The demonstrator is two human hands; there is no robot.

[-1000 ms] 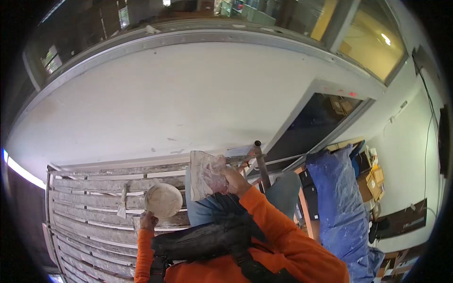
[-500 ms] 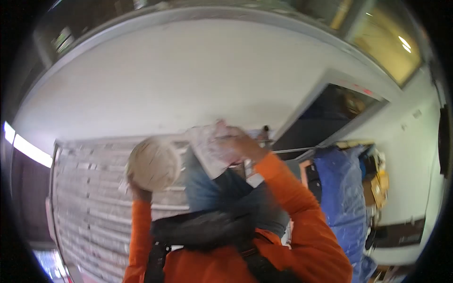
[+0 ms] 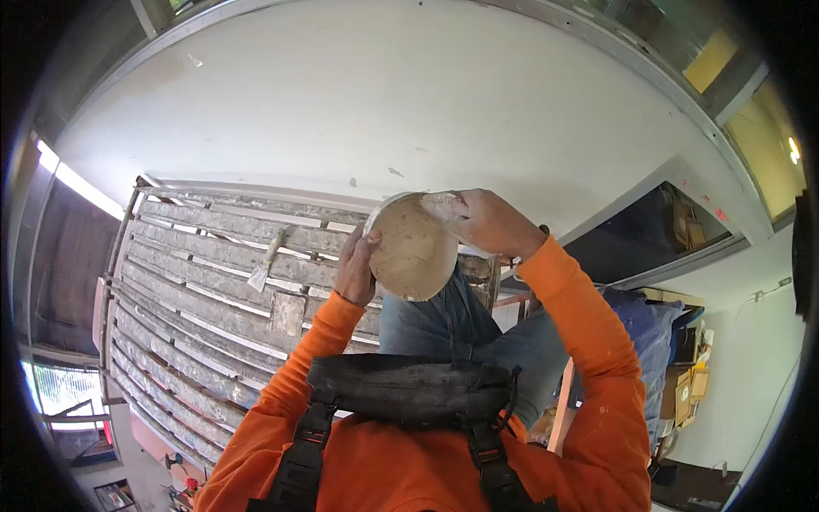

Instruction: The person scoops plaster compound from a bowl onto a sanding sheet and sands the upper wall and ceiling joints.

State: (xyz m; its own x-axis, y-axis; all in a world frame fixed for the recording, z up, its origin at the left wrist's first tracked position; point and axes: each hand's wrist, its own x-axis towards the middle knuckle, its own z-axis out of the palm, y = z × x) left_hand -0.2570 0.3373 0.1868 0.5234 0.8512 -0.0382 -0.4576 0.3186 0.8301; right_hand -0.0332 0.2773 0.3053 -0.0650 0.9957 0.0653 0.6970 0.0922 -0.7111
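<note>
My left hand (image 3: 357, 266) grips the left edge of a round pale tub (image 3: 414, 252), its thumb over the rim. The tub's beige-brown surface faces me, stained and smeared. At the tub's upper right edge is my right hand (image 3: 490, 224), fingers closed around something whitish (image 3: 444, 207) that I cannot make out. White residue coats its fingertips. Both hands are in front of my jeans and above a black waist pouch (image 3: 409, 390).
A slatted platform (image 3: 196, 282) with dirty boards runs to the left; a brush or scraper (image 3: 267, 260) lies on it. Ahead stands a white wall (image 3: 409, 102) with a few chipped spots. On the right are a dark opening (image 3: 640, 226), blue sheeting (image 3: 636, 341) and cardboard boxes (image 3: 687, 388).
Both hands have come together at the tub, which moved right. A large whitish sheet-like blur near my right hand has gone from sight. My view has shifted, showing more of the platform.
</note>
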